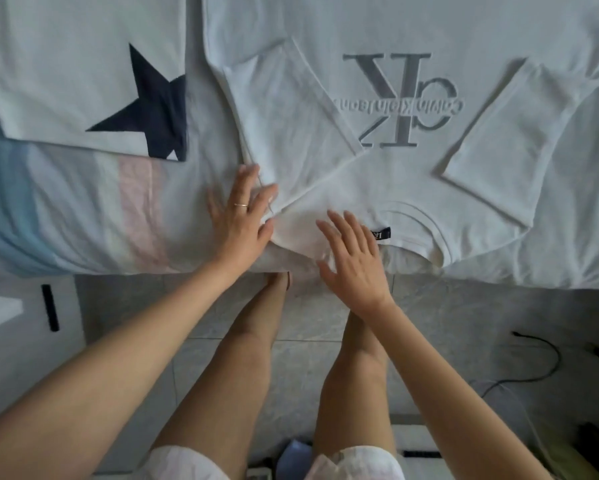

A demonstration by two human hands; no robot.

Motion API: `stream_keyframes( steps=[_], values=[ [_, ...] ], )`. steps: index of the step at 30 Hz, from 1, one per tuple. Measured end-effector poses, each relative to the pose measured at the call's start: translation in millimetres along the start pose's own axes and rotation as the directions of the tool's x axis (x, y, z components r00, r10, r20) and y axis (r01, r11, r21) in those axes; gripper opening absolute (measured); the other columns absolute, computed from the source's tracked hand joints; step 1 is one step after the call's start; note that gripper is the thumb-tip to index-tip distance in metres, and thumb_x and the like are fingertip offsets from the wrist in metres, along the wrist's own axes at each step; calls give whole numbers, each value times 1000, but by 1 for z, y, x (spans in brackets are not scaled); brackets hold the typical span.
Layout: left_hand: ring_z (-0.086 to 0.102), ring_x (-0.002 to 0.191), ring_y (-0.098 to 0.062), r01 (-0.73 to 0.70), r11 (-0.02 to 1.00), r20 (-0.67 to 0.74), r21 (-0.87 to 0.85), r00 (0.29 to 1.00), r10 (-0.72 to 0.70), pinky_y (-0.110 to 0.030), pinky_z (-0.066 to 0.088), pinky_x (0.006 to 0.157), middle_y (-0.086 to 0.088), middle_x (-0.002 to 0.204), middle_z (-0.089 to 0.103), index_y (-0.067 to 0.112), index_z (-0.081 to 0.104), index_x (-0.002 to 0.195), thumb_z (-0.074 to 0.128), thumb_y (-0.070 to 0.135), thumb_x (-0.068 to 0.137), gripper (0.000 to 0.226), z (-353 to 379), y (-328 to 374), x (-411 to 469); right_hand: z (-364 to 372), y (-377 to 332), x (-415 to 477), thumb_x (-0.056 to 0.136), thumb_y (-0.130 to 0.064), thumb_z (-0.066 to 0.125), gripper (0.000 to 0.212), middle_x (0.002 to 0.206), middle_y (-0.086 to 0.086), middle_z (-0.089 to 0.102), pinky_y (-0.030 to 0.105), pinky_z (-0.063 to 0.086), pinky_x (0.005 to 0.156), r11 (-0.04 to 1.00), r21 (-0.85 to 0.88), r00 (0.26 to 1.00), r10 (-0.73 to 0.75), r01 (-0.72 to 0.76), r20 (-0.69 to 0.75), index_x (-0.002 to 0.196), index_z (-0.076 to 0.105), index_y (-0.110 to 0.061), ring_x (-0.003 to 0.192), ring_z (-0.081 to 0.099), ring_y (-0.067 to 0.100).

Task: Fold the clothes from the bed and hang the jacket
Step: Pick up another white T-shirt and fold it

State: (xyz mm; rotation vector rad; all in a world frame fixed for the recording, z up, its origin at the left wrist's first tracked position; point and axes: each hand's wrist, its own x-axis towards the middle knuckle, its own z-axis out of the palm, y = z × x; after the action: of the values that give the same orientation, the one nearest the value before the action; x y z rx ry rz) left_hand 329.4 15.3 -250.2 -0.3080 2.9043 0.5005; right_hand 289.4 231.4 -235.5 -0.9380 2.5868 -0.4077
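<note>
Logo shirt (395, 178) spread on bed (83, 209), both sleeves folded in, body left to fold. Star shirt (66, 64) left of it, seemingly folded. Left hand (239, 216), right hand (353, 261) flat, released, by its collar. Jacket unseen.

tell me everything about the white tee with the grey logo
The white tee lies flat, front up, on the bed, collar toward the person, so its grey logo reads upside down. It looks like soft cotton. Both sleeves are folded in over the chest; a dark label sits inside the neck. The left hand and right hand lie open on it near the collar.
</note>
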Motion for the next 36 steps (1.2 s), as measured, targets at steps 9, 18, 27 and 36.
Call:
stream_keyframes(
  steps=[9,18,27,36],
  values=[
    [26,142,-29,-40,990,-29,-133,999,37,-48,18,113,-15,153,29,15,51,133,50,-18,70,71,3,7,-12,-40,119,-58,91,-34,43,65,156,10,24,38,1,118,957,-255,988,154,-140,34,150,22,-17,143,17,28],
    [-11,146,-12,-385,863,85,328,922,379,-45,-1,117,2,159,-10,20,11,152,40,-9,82,81,19,0,-3,-59,169,-60,86,-23,40,66,155,7,26,39,8,119,970,-240,995,-26,49,96,150,26,-15,142,23,26],
    [-8,147,-24,-604,626,180,493,775,606,-45,-2,119,-14,159,1,9,18,151,32,-6,93,61,10,-19,11,-88,212,-40,77,14,40,85,158,1,13,39,6,120,952,-268,983,174,-151,64,153,16,-18,145,16,25],
    [67,104,-24,-678,716,121,167,735,667,-38,52,86,-15,120,65,4,72,102,33,2,75,48,-19,0,34,-110,227,-31,61,23,61,78,138,14,52,47,42,104,980,-127,982,-134,151,130,135,52,-3,124,53,33]
  ],
)
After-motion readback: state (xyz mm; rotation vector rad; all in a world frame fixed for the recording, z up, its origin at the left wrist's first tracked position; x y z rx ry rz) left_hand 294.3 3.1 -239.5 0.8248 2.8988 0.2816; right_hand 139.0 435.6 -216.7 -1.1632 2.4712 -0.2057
